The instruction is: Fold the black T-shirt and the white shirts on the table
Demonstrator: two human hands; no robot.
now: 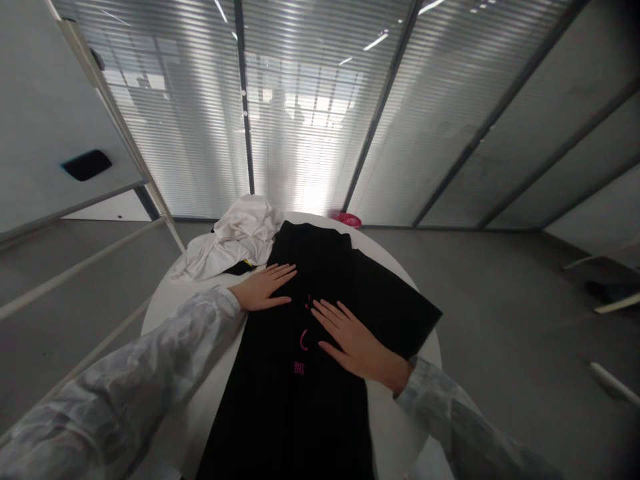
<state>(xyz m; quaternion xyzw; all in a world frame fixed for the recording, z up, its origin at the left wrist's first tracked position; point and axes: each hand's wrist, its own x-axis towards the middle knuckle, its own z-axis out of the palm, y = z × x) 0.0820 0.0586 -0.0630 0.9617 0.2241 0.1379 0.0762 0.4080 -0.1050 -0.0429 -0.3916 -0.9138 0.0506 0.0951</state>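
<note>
A person's left hand (267, 288) and right hand (353, 340) lie flat, thumbs spread from fingers, on a black garment (320, 253) across a white table (395, 417), beside heaped white cloth (240, 230)

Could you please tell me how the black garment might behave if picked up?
The black garment would probably sag, as its far edge lies wavy like soft cloth. It is likely light for its size, looking thin and flat under the left hand and the right hand. It seems unlikely to roll, being spread across the white table.
</note>
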